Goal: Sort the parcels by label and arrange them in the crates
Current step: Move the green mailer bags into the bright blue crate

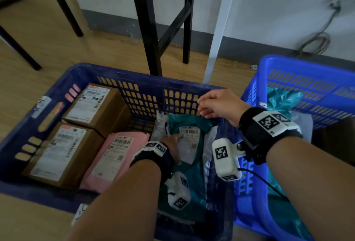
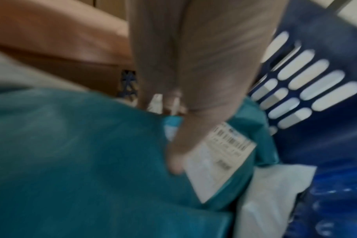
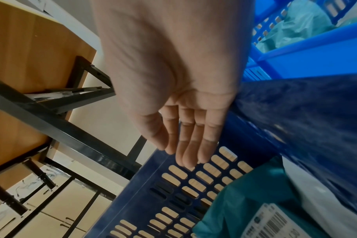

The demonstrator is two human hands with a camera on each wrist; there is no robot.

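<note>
A teal parcel (image 1: pixel 196 179) (image 2: pixel 71 161) (image 3: pixel 245 201) with a white barcode label (image 1: pixel 189 144) lies at the right end of the dark blue crate (image 1: pixel 124 75). My left hand (image 1: pixel 172 144) (image 2: pixel 194 80) grips it, thumb on the label and fingers tucked past its far edge beside a white mailer (image 1: pixel 160 123). Hovering over the crate's far right corner, my right hand (image 1: pixel 217 106) (image 3: pixel 173 80) has relaxed fingers and holds nothing. Two labelled cardboard boxes (image 1: pixel 96 106) (image 1: pixel 63 154) and a pink mailer (image 1: pixel 115 156) fill the crate's left part.
A bright blue crate (image 1: pixel 307 64) (image 3: pixel 316 53) stands close on the right with teal bags (image 1: pixel 282 98) inside. Black table legs (image 1: pixel 146 29) and a white leg (image 1: pixel 221 29) rise just behind the dark crate. Cables (image 1: pixel 322 35) lie by the wall.
</note>
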